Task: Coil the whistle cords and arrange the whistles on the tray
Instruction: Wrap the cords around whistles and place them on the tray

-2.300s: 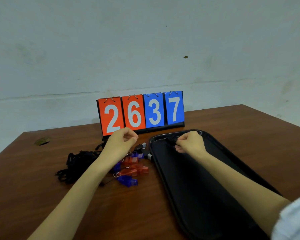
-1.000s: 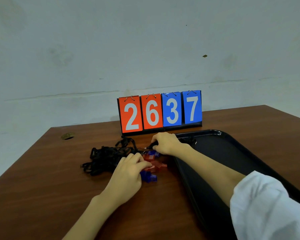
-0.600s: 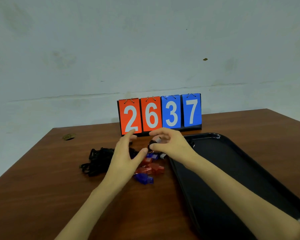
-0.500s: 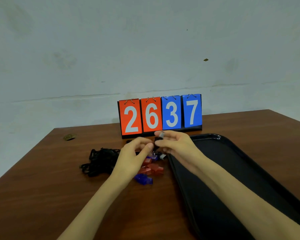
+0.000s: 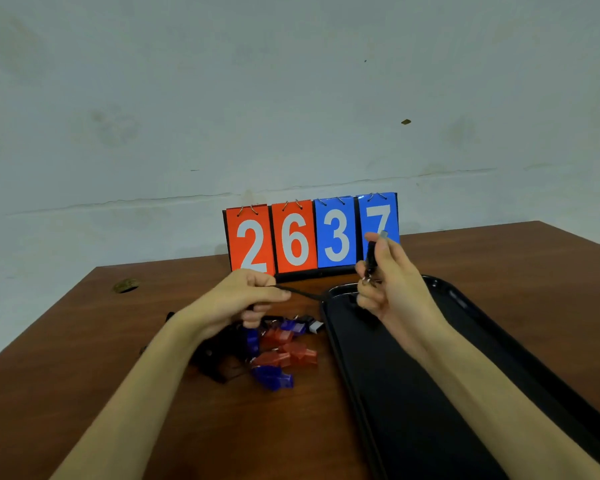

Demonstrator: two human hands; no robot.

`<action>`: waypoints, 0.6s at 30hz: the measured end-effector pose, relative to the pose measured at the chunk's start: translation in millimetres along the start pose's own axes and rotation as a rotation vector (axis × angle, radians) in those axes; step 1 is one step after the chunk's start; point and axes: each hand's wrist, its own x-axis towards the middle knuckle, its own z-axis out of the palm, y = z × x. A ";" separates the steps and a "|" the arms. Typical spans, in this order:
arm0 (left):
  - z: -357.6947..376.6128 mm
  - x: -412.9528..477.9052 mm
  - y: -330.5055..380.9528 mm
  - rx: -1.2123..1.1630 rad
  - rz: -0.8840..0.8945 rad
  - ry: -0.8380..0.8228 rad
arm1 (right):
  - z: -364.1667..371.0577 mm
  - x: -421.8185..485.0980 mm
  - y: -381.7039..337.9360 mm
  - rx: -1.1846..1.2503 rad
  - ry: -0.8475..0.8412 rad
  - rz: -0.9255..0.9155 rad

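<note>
A black whistle (image 5: pixel 371 252) is held in the right hand (image 5: pixel 392 285), raised above the far left corner of a black tray (image 5: pixel 413 393). The whistle's long axis stands nearly upright: a pale grey tip points up past the thumb, and a small metal ring (image 5: pixel 366 280) hangs at the lower end. The right hand's fingers are curled round the whistle body.

A thin black cord (image 5: pixel 302 293) is stretched almost level from the left hand (image 5: pixel 236 299) towards the right hand; its last stretch is lost against the dark tray. The cord is pinched between the left hand's thumb and bent fingers, above the table.

Below the left hand, a heap of translucent red and blue plastic whistles (image 5: pixel 278 348) lies on the table, just beside the tray's left rim. A tangle of black cords (image 5: pixel 215 362) is partly hidden under the left wrist. The tray is glossy, smooth and rectangular with rounded corners and a raised rim.

The wooden table (image 5: pixel 84 375) is reddish brown with a smooth grain. A flip scoreboard (image 5: pixel 312 233) is stood at the far edge, showing 2 and 6 on orange cards, 3 and 7 on blue.
</note>
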 end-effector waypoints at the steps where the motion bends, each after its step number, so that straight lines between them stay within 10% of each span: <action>1: -6.1 1.7 -1.2 0.043 -0.034 0.022 | -0.1 -0.4 0.1 -0.123 0.034 -0.041; 14: -42.4 11.2 -33.6 -0.463 -0.371 0.315 | -27.5 5.5 8.4 -1.428 0.336 -0.283; 18: -33.2 13.3 -29.3 -0.079 -0.385 0.414 | -26.9 5.5 13.8 -1.388 0.283 -0.272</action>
